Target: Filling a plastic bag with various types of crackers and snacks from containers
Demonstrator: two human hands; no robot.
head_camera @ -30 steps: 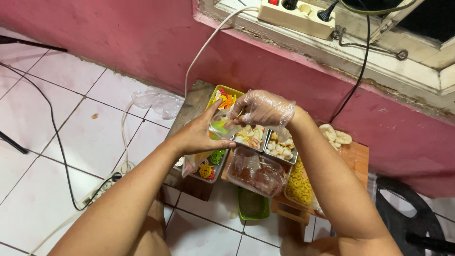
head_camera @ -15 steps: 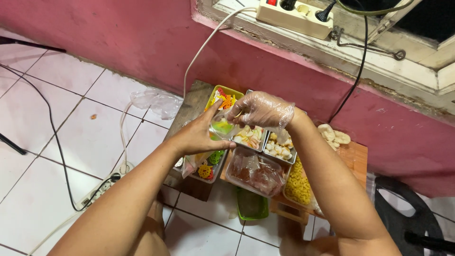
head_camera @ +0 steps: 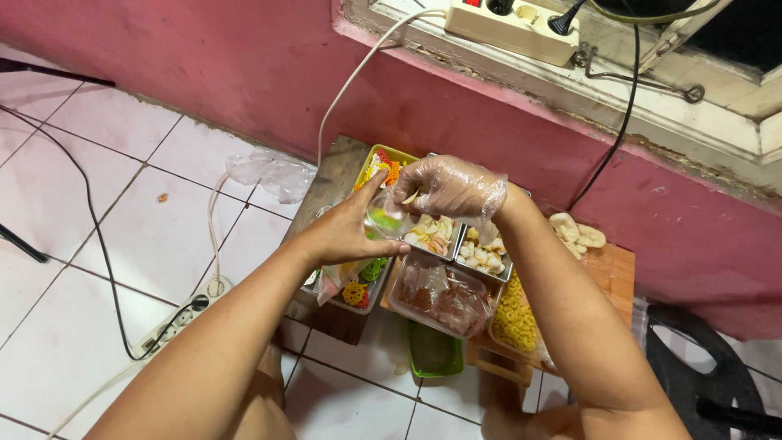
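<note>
Floor (head_camera: 73, 269): white tiles with dark lines between them; it fills the left side and runs under the food.
Wall (head_camera: 244, 73): pink, with a pale ledge on top.
Power strip (head_camera: 509, 24): cream, lying on the ledge, with plugs in it.
Cords: a white cord (head_camera: 350, 81) runs down the wall; a black cord (head_camera: 90, 228) curls over the floor.
Surface (head_camera: 330, 183): a low dark wooden board against the wall, with the food trays on it.
Trays: a yellow tray (head_camera: 383, 163) with orange and green bits is nearest the wall; metal trays (head_camera: 481, 257) hold pale pieces just beside it.
Clear tub (head_camera: 444, 297): holds something red-brown, in front of the metal trays.
Yellow snacks (head_camera: 517, 314): a heap just right of the clear tub.
Pale crackers (head_camera: 574, 232): on the orange board (head_camera: 615, 265) at the right.
Right hand (head_camera: 452, 191): wears a clear plastic glove; its fingers are bent and pinch a pale piece over the small bag.
Left hand (head_camera: 346, 232): bare, curled around the small bag.
Small bag (head_camera: 383, 220): clear plastic, held above the trays, between both hands.
</note>
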